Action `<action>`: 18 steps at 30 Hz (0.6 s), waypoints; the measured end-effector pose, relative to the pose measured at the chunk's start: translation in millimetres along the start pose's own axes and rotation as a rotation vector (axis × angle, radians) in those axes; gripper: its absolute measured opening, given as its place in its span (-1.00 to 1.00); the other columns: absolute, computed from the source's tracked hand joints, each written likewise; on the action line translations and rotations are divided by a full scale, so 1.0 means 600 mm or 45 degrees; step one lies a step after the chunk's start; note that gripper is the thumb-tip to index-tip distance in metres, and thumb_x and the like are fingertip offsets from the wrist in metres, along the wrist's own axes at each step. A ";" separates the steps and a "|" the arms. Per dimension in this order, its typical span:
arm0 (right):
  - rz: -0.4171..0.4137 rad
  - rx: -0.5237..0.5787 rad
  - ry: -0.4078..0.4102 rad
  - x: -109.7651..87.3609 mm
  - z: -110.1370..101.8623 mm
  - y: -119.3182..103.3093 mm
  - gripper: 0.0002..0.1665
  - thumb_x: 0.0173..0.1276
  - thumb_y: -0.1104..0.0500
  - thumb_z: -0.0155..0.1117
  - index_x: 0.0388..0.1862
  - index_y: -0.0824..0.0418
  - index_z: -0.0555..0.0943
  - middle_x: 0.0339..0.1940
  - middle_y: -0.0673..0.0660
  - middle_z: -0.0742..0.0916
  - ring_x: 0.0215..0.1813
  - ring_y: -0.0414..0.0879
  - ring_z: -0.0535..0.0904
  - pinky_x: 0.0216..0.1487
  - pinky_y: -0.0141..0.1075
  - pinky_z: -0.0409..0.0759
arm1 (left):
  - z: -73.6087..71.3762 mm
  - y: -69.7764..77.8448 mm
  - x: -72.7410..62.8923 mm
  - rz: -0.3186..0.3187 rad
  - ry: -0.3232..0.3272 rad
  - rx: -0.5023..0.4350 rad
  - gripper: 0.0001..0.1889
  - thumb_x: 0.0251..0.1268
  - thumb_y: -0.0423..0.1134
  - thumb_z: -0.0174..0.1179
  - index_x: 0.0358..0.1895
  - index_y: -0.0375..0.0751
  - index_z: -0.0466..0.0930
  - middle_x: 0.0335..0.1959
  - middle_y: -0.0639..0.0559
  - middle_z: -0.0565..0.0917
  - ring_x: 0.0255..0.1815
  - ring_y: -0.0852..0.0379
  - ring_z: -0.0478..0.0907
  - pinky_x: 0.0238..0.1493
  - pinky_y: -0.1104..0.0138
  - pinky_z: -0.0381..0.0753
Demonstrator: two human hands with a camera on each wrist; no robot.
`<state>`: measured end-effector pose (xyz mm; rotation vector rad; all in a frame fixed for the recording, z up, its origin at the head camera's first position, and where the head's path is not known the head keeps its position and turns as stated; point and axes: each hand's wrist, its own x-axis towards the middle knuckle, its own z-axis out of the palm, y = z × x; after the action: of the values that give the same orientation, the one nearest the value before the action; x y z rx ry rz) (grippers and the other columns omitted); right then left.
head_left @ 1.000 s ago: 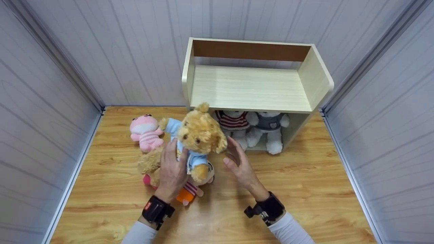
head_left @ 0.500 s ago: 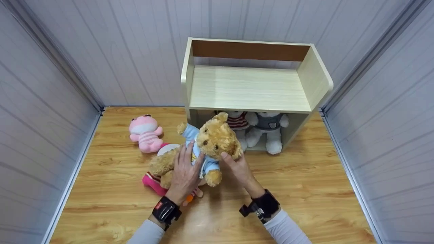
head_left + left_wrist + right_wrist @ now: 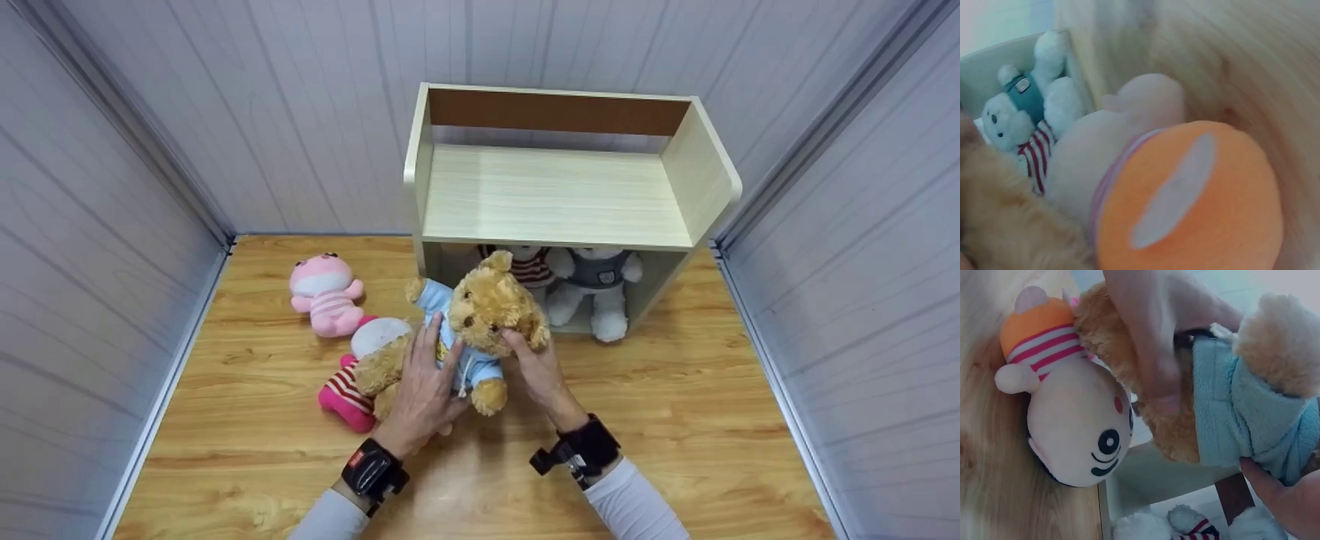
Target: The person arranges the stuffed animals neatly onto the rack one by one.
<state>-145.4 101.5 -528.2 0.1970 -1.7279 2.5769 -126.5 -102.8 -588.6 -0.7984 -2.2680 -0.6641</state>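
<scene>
A golden-brown teddy bear (image 3: 480,311) in a light blue jacket is held tilted off the floor in front of the shelf. My left hand (image 3: 427,382) grips it round the lower body, thumb and fingers spread across the jacket front. On the other side, my right hand (image 3: 540,375) holds its head, thumb near the muzzle. Under the bear, mostly hidden in the head view, lies a plush doll (image 3: 1078,422) with orange shorts and a striped top. The left wrist view shows that doll's orange bottom (image 3: 1202,202) close by, with the bear's fur at lower left.
Behind stands a pale wooden shelf (image 3: 555,195). Its lower compartment holds a white plush in a striped shirt (image 3: 531,266) and another in a grey vest (image 3: 600,270). A pink plush (image 3: 326,292) and a pink-and-white doll in stripes (image 3: 349,386) lie on the left floor.
The teddy bear has moved right and slightly toward me, uncovering more of the pink-and-white striped doll. My right hand, apart from the bear at first, has taken hold of its head.
</scene>
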 end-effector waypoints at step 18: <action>0.131 -0.248 0.166 0.039 -0.056 -0.044 -0.19 0.48 -0.05 0.27 0.48 0.42 0.30 0.28 0.31 0.58 0.29 0.06 0.50 0.44 -0.17 0.38 | -0.059 -0.007 0.055 -0.852 -0.071 -0.836 -0.40 0.45 -0.15 0.29 0.42 -0.38 0.37 0.36 -0.35 0.51 0.39 -0.30 0.44 0.41 -0.12 0.42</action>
<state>-169.0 141.3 -513.6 -0.0659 -1.9717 2.4037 -135.5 -116.2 -543.0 -0.2986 -2.3747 -1.7685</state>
